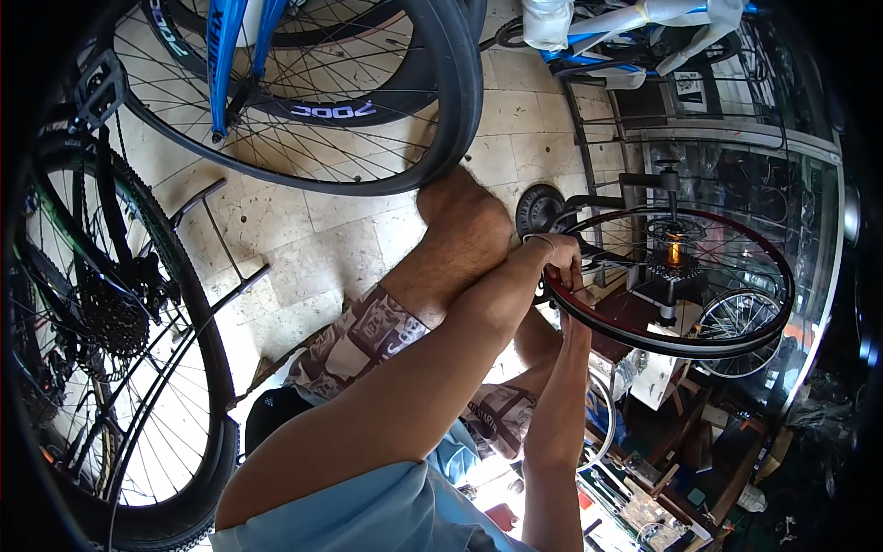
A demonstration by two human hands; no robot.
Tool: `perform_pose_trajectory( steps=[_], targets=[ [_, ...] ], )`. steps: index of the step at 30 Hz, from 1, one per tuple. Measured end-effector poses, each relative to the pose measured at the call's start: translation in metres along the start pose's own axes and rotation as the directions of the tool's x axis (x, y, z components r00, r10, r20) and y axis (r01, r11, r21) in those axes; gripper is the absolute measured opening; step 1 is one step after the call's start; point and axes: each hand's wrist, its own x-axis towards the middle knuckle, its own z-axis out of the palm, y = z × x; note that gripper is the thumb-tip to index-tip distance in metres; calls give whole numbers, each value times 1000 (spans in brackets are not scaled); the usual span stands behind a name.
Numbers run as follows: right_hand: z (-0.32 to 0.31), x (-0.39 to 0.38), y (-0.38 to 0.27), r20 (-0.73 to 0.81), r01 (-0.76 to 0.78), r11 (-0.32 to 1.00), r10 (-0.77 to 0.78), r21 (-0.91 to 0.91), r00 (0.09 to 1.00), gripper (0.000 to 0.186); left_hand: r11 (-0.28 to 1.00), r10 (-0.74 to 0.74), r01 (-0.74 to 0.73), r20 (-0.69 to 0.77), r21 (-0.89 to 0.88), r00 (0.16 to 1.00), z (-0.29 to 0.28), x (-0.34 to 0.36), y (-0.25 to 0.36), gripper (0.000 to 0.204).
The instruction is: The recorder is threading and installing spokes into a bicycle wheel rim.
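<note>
We are working on a bare bicycle wheel (676,285) that is standing in a truing stand (670,189) to our right, with its dark red rim facing us and its toothed cassette (674,265) at the hub. Our left hand (561,258) is closing its grip on the near edge of the rim, fingers wrapped over the top. Our right hand (578,308) is reaching up to the same edge from below; the left forearm is covering most of it, so we cannot tell how its grip is set.

We are judging this to be the rim check or spoke adjustment stage. The next move is calling for a steady hold on the rim and a slow, controlled rotation while we are watching the gap at the stand.

The rim is smooth, hard, painted metal; the spokes are thin, taut wire. The cassette is stepped steel with sharp teeth. Around us, a knobby black tyre (189,368) and a slick black tyre (451,101) are standing on the pale stone-tile floor (322,239).
</note>
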Motion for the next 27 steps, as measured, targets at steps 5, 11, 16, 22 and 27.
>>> perform_pose_trajectory(
  steps=[5, 11, 16, 22, 27],
  targets=[
    [22, -24, -22, -129, -75, 987, 57, -140, 990, 36, 998, -5, 4, 16, 57, 1000, 0, -5, -4, 26],
    [-25, -5, 0, 102, 221, 969, -210, -114, 972, 38, 975, 75, -57, -78, 216, 994, 12, 5, 13, 26],
    [48, -38, -11, -43, 132, 973, -127, 187, 991, 29, 970, 92, -68, -93, 233, 991, 0, -9, -14, 27],
    [7, -32, -16, -44, 107, 987, -102, 124, 994, 20, 961, 25, -52, 102, 273, 994, 4, 0, 18, 25],
    [7, -30, -12, 22, 56, 995, -58, 88, 998, 24, 971, -88, 67, 80, 229, 993, 1, 2, 1, 26]
  ],
)
